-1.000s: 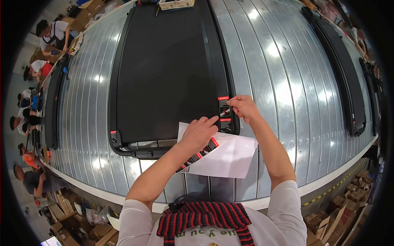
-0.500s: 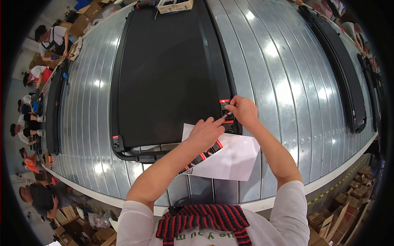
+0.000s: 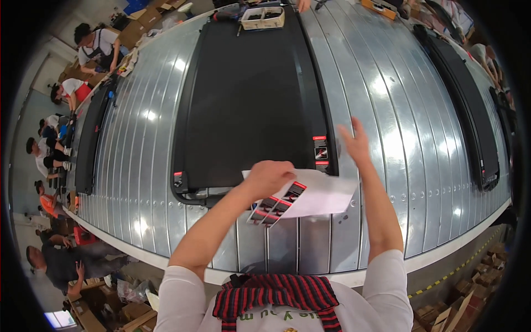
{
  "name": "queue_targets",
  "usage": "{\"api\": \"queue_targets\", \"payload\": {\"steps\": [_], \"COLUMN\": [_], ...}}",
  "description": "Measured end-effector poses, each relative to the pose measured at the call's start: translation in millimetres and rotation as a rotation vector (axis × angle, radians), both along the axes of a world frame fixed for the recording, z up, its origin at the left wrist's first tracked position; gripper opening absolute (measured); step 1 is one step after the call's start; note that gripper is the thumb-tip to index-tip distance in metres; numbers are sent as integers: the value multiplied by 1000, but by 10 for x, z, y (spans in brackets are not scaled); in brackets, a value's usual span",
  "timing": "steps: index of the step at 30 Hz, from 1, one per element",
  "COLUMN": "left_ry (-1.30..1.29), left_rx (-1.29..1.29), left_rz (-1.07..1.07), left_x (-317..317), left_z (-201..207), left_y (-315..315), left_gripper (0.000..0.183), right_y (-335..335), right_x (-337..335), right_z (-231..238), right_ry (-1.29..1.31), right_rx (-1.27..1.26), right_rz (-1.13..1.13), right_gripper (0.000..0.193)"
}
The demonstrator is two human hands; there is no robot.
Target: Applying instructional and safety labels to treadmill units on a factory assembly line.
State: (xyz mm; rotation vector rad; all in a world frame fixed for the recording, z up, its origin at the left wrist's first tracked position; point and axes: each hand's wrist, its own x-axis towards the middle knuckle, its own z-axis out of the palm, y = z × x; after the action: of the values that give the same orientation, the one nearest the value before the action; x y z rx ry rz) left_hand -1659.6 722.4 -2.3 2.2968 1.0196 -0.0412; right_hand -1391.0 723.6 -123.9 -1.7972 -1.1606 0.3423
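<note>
A black treadmill deck lies lengthwise on the metal table in front of me. My left hand is closed on a sticker sheet over its near end. Red, black and white labels show on part of the sheet, and the rest is bare white paper. Beside the right rail my right hand is raised, fingers apart, holding nothing. Just left of it, a warning sticker sits on the near part of that rail, with another label below. A small label marks the left near corner.
The slatted metal table has a pale front edge. A parts box with dark pieces rests at the deck's far end. Another black deck lies on the right, one more on the left. People work along the left side; cardboard boxes fill the lower right.
My right hand has let go of the rail sticker and moved up and right, its fingers opening. My left hand has lifted the sticker sheet away from the rail. The view has shifted slightly.
</note>
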Motion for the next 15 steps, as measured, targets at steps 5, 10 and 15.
{"api": "queue_targets", "payload": {"steps": [5, 10, 15], "left_ry": [-377, -756, -1084], "left_rx": [-117, -406, -496], "left_rz": [322, 450, 481], "left_x": [-886, -1037, -1394], "left_z": [300, 347, 475], "left_y": [-404, -791, -1034], "left_gripper": [23, 30, 31], "right_y": [-1129, -1743, -1792], "right_x": [-528, -1566, -2229], "right_z": [1180, 1457, 1673], "right_ry": [471, 276, 433], "right_rx": [143, 280, -134], "right_rz": [-101, 332, 585], "right_gripper": [29, 26, 20]}}
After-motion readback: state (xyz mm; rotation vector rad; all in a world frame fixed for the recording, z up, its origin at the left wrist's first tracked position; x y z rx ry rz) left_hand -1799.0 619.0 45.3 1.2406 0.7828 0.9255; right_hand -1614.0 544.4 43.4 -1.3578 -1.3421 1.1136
